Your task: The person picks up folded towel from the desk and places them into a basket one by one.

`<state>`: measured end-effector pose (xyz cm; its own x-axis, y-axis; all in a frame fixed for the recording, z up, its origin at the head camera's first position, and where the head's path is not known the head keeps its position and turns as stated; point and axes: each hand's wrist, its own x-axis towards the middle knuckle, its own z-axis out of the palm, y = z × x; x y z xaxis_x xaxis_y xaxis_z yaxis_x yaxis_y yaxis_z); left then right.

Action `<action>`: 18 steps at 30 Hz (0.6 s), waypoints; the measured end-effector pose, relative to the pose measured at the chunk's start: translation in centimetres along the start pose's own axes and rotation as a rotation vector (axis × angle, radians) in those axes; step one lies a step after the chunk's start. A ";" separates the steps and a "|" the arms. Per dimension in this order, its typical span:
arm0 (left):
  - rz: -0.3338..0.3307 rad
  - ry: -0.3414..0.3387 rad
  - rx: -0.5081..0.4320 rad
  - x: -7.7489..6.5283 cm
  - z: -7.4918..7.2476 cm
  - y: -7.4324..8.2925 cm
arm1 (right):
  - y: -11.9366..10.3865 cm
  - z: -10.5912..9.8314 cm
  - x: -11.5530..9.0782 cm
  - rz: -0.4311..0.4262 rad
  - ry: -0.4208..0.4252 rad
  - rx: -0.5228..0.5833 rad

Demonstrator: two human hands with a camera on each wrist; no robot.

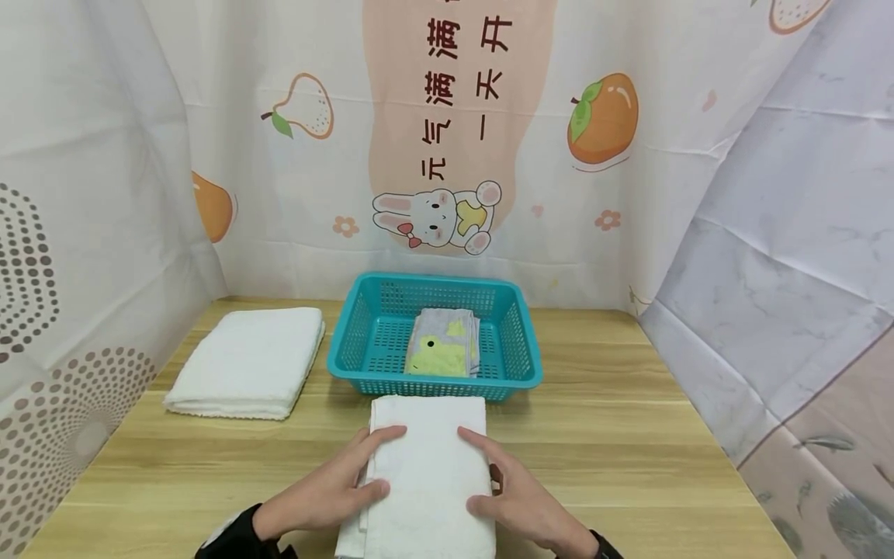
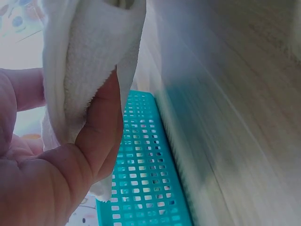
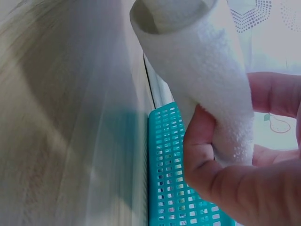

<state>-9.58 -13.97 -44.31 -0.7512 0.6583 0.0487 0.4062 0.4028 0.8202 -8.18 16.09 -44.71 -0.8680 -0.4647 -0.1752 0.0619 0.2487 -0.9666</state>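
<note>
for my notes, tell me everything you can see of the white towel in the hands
The white towel is fuzzy-looking cloth folded into layers, with a rounded fold on its right side and stacked edges on its left. The left hand and right hand grip those sides, fingers above and beneath. It looks lifted off the table, just before the teal basket.

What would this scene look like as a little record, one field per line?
Left hand: grips the left edge of the held white towel
Right hand: grips its right edge
Held towel state: folded
Container: teal perforated basket, upright, just beyond the held white towel
Basket contents: folded grey cloth with a yellow-green cartoon print
Left of basket: second white towel, folded, lying flat
Surface: wood-grain tabletop
Backdrop: white curtain with fruit and rabbit prints
</note>
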 end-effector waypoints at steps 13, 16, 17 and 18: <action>0.029 -0.006 -0.032 0.4 -0.7 0.5 | -1.1 -0.6 -0.2 -0.008 -0.009 0.005; 0.026 -0.008 -0.045 0.6 -0.9 0.7 | -1.4 -0.8 -0.1 -0.013 -0.003 -0.010; 0.022 -0.010 -0.048 0.6 -1.0 0.8 | -1.5 -0.9 -0.1 -0.016 0.001 -0.015; 0.020 -0.011 -0.051 0.7 -1.1 0.9 | -1.6 -1.0 0.0 -0.020 0.005 -0.020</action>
<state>-10.29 -13.83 -42.93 -0.7373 0.6730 0.0590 0.3937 0.3571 0.8470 -8.75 16.54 -42.98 -0.8713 -0.4657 -0.1548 0.0345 0.2565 -0.9659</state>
